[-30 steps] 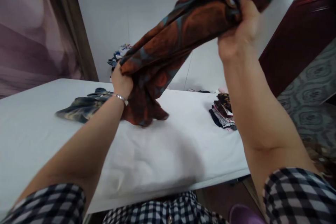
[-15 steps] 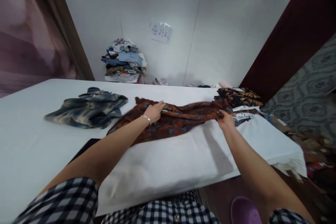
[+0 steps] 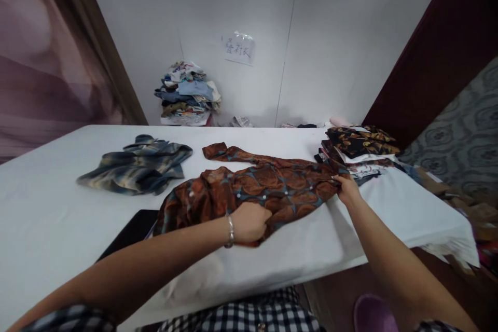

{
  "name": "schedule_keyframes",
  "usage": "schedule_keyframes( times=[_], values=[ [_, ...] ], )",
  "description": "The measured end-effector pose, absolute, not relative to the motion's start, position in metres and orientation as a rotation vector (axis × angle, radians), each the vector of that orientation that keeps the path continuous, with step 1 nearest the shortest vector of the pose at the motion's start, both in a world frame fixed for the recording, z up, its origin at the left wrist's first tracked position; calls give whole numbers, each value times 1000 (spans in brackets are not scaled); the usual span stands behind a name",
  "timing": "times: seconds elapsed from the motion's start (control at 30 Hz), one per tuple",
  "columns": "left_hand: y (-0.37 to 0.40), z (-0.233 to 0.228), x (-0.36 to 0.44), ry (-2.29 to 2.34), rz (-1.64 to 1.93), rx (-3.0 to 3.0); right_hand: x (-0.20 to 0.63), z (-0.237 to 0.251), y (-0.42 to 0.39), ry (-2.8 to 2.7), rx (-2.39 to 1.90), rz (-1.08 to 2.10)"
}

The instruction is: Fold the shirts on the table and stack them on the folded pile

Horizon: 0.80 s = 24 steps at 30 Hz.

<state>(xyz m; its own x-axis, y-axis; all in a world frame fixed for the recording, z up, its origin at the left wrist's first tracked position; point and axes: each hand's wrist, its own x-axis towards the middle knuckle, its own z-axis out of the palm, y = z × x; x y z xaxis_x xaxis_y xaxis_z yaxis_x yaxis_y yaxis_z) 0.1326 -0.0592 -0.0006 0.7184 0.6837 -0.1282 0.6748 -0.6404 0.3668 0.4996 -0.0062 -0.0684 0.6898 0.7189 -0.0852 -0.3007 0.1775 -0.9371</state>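
Left hand point(image 3: 249, 222) fingers curled, clenched on near hem of rust-brown patterned shirt point(image 3: 252, 189). Right hand point(image 3: 346, 190) pinching shirt's right end, by folded clothes stack point(image 3: 358, 153). Change vs a second ago: shirt was bunched in air between both hands; now down on white table point(image 3: 50, 218), spread lengthwise, button side up, one sleeve point(image 3: 229, 153) trailing toward wall. Judgement: laying-out done, smoothing in hand, shirt still rumpled at left. Blue-grey shirt point(image 3: 136, 168) lies crumpled left, apart. Dark flat board point(image 3: 130, 233) peeks out under shirt's left end. Clothes pile point(image 3: 189, 93) at far wall.
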Motion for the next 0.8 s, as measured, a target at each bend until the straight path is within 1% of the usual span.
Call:
schedule_keyframes(
  times=[0.07, 0.13, 0.23, 0.33, 0.4, 0.47, 0.5, 0.53, 0.63, 0.73, 0.8],
  values=[
    [-71, -24, 139, 1028, 11, 2516, 509, -78, -13, -435, -1362, 727],
    [-69, -33, 140, 1001, 26, 2460, 519, -84, -18, -548, -1547, 650],
    [-45, -21, 131, 956, 133, 2327, 532, -81, -25, -886, -1903, 421],
    [0, -4, 104, 1163, 307, 2271, 532, -64, -26, -1253, -2296, 69],
    [35, -2, 79, 1455, 304, 2356, 517, -49, -18, -1497, -2332, -214],
    [68, -8, 54, 1712, 160, 2397, 490, -35, 0, -1752, -2154, -350],
    [81, -13, 43, 1789, 66, 2378, 472, -30, 12, -1879, -2040, -311],
    [91, -17, 33, 1840, -18, 2347, 452, -26, 26, -1982, -1947, -205],
    [107, -28, 18, 1913, -162, 2237, 392, -22, 75, -2115, -1884, 171],
    [106, -31, 17, 1931, -249, 2159, 342, -26, 120, -2162, -1905, 289],
    [103, -30, 16, 1862, -285, 2157, 318, -31, 143, -2182, -1938, 335]
  ],
)
